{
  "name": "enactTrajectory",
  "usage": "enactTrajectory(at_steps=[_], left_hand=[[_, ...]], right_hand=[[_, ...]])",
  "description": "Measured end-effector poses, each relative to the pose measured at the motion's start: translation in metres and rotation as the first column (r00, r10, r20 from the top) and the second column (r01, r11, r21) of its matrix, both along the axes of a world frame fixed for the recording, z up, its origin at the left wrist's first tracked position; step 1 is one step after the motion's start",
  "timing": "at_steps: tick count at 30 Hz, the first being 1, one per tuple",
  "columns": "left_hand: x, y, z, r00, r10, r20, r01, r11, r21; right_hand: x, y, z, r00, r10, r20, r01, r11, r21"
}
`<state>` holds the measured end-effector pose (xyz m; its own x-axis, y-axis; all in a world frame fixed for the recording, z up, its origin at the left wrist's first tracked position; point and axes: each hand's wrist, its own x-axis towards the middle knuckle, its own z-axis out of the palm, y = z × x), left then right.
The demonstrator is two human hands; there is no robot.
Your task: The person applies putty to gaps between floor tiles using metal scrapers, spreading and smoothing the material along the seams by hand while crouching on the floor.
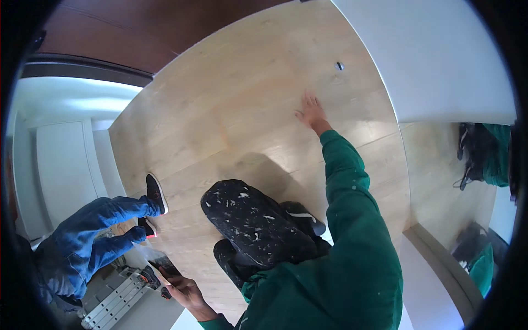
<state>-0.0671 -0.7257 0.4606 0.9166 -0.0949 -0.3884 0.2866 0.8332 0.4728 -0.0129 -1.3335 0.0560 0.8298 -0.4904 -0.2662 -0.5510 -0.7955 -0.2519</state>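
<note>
My right hand [312, 112] reaches forward, fingers spread and slightly blurred, over the light wood floor [242, 104]. Whether the palm touches the boards I cannot tell. A small round metal fitting [339, 66], like a door stop, sits on the floor beyond its fingertips. Low on the left, my left hand [188, 291] is closed round the edge of a flat, thin, shiny panel-like thing [158, 258] with a dark area; its exact kind is unclear. My black knee [247, 220], spotted with white paint, is bent between my two arms.
Another person in blue jeans [88, 231] is at the left, a dark shoe [156, 193] on the floor. An aluminium ladder [115, 300] lies behind. White panelling [434, 60] borders the right, with a mirror [440, 176] below; a brown door [126, 27] stands ahead.
</note>
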Motion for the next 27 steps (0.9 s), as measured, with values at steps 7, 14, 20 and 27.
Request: enactTrajectory(at_steps=[7,14,20,27], left_hand=[[0.018,-0.033,0.002,1.000,0.009,-0.017,-0.009,0.998,-0.055],[0.041,0.009,-0.009,0.991,-0.104,0.079,0.110,0.991,-0.082],[0.040,0.008,-0.012,0.994,-0.076,0.084,0.088,0.984,-0.154],[0.014,0.019,-0.002,0.995,0.022,0.102,-0.013,0.996,-0.090]], right_hand=[[-0.138,0.044,0.000,0.881,0.472,0.029,-0.468,0.880,-0.082],[-0.282,0.107,0.039,0.388,0.801,-0.456,-0.164,0.547,0.821],[-0.166,-0.021,0.033,0.996,-0.003,-0.094,0.010,0.997,0.075],[-0.187,0.074,0.014,0.796,0.603,0.056,-0.596,0.762,0.252]])
